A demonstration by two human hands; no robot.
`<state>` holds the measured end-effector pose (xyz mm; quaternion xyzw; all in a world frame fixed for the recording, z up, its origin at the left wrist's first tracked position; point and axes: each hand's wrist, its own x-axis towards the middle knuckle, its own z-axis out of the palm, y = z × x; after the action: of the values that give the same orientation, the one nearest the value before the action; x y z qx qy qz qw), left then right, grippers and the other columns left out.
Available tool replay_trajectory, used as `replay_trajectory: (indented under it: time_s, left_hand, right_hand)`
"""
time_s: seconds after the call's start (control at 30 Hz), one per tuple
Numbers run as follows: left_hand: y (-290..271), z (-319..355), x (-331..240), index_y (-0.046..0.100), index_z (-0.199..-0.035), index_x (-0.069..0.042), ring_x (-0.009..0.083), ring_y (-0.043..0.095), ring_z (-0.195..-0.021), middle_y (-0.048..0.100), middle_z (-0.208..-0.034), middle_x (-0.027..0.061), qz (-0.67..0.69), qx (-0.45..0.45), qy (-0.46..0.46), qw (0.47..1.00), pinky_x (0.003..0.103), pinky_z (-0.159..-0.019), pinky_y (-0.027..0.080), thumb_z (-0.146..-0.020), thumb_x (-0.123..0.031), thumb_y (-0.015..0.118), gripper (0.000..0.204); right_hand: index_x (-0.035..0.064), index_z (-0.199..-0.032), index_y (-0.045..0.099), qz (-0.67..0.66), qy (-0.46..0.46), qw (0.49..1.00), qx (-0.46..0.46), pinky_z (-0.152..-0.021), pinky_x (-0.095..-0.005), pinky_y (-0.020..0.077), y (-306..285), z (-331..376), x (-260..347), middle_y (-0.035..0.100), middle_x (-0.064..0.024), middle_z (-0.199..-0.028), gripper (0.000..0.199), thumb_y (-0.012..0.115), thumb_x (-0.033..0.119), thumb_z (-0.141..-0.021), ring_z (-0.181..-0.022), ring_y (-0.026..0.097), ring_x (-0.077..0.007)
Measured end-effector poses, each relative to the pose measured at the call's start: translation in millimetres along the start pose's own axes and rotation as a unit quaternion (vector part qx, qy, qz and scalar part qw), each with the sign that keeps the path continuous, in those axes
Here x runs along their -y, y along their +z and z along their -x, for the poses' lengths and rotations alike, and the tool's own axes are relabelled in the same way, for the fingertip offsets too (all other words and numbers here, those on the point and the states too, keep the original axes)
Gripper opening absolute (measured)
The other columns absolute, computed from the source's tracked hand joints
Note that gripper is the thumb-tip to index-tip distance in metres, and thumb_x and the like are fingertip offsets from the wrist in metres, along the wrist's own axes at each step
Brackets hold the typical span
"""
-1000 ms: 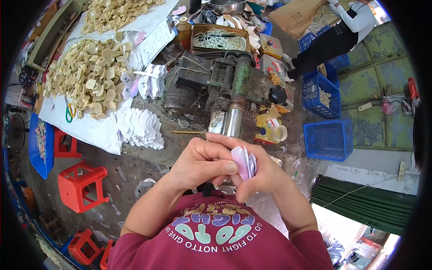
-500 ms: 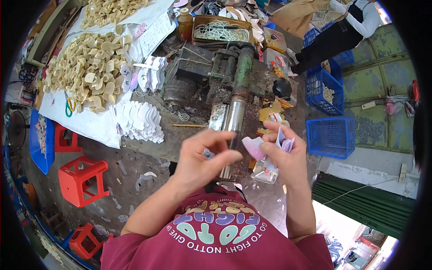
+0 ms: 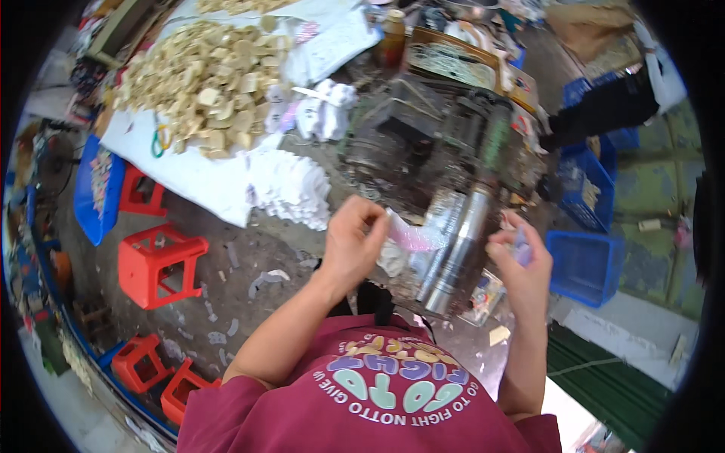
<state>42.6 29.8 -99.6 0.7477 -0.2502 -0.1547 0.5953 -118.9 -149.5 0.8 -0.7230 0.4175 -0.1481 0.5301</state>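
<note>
My left hand (image 3: pixel 353 240) pinches one end of a curved pink piece (image 3: pixel 415 238) of thin, shiny sheet material. The piece stretches to the right, toward the machine's bright steel cylinder (image 3: pixel 462 245); whether they touch I cannot tell. On the cylinder's other side, my right hand (image 3: pixel 522 260) is closed on small lilac pieces (image 3: pixel 521 249), partly hidden by the fingers. Behind the cylinder stands the dark, grimy body of the machine (image 3: pixel 404 117), with a green-painted shaft housing (image 3: pixel 495 140).
Left of the machine lie stacked white cut pieces (image 3: pixel 291 189) and a large heap of beige pieces (image 3: pixel 215 87). Green-handled scissors (image 3: pixel 158 142) rest beside the heap. Red stools (image 3: pixel 162 264) stand at left, blue crates (image 3: pixel 585 264) at right. A person in dark clothes (image 3: pixel 604 109) is at far right.
The pink piece has passed from my right hand to my left, and my hands have moved apart. The view has swung left, so the machine and table appear farther right.
</note>
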Motion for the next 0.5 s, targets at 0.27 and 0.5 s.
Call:
replay_trajectory:
  time_s: [0.27, 0.5]
  left_hand:
    - [-184.0, -58.4, 128.1, 0.062, -0.08, -0.004, 0.03, 0.058, -0.09, 0.061, -0.091, 0.0113, -0.451, -0.159, 0.066, 0.876, 0.042, -0.079, 0.042, -0.077, -0.005, 0.066, 0.005]
    - [-112.2, -23.7, 87.9, 0.068, -0.098, -0.004, 0.0328, 0.055, -0.105, 0.058, -0.111, 0.0167, -0.437, -0.197, 0.136, 0.867, 0.036, -0.093, 0.04, -0.073, -0.003, 0.068, 0.025]
  right_hand:
    - [-0.0005, -0.13, 0.052, -0.029, 0.009, 0.999, -0.01, -0.065, -0.0183, 0.0413, 4.1, 6.4, 19.4, 0.059, 0.0004, -0.079, 0.056, 0.067, -0.001, -0.076, -0.071, 0.052, -0.0042]
    - [0.006, -0.133, 0.051, 0.028, -0.021, 0.997, 0.071, -0.061, -0.0187, 0.0398, 18.7, 9.5, 33.4, 0.054, 0.0037, -0.078, 0.067, 0.078, 0.007, -0.071, -0.067, 0.049, -0.0041]
